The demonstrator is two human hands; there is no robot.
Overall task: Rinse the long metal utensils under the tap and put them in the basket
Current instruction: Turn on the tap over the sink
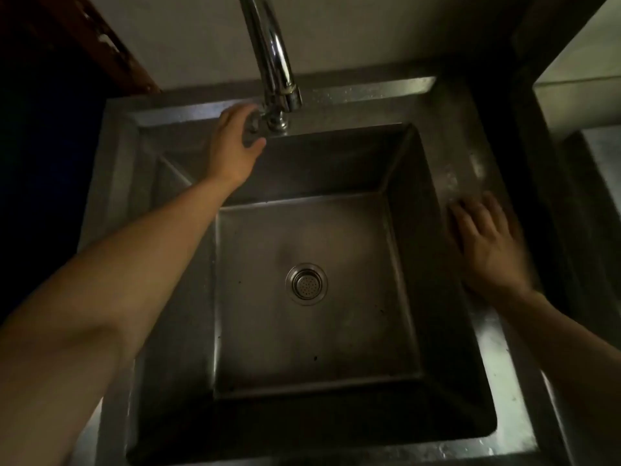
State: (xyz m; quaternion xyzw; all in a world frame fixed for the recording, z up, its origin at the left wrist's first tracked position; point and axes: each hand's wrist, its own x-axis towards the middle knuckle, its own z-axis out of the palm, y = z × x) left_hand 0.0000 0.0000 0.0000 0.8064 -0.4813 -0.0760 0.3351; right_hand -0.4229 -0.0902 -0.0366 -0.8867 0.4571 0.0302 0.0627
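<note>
A chrome tap [274, 58] arches over the back of a deep steel sink [437, 156]. My left hand [232, 146] reaches to the tap's base and grips the round handle [253, 124] on its left side. My right hand [487, 243] rests flat with spread fingers on the sink's right rim. No water runs from the spout. No long metal utensils and no basket are in view. The basin holds only the round drain strainer [306, 284].
A white wall stands behind the tap. A second steel surface [598, 169] lies at the far right past a dark gap. Dark wooden framing [111, 52] is at the upper left. The scene is dim.
</note>
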